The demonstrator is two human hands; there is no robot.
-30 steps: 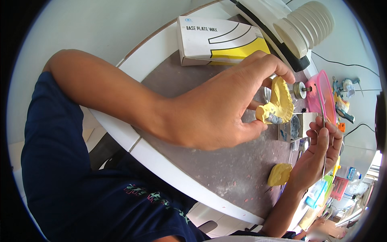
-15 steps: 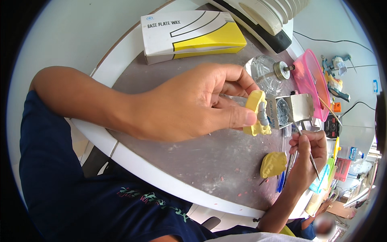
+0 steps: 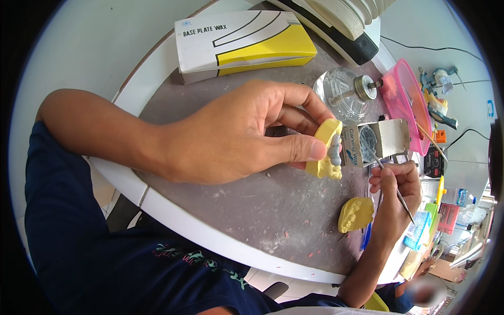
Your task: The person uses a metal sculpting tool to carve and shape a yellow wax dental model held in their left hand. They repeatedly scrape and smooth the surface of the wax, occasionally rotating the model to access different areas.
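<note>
Between the thumb and fingers of my left hand (image 3: 247, 134) is a yellow dental cast (image 3: 326, 152), tilted on edge, with grey wax (image 3: 334, 149) along part of its tooth row. My right hand (image 3: 396, 191) pinches a thin metal wax carver (image 3: 392, 188). The carver's tip reaches into the small open box of grey carving wax (image 3: 367, 144), at the wax surface. A second yellow dental cast (image 3: 356, 214) lies on the worktop, left of my right wrist.
A glass spirit burner (image 3: 346, 94) stands beyond the wax box, beside a pink basket (image 3: 401, 100). The white-and-yellow carton (image 3: 244, 44) lies at the back near a white machine with a ribbed hose (image 3: 341, 21). Pink scraps dot the grey worktop (image 3: 252, 215). Another person (image 3: 415, 291) is at lower right.
The carver's tip has moved up and left into the wax box with my right hand. My left hand and the cast have shifted slightly left, and the cast has turned a little.
</note>
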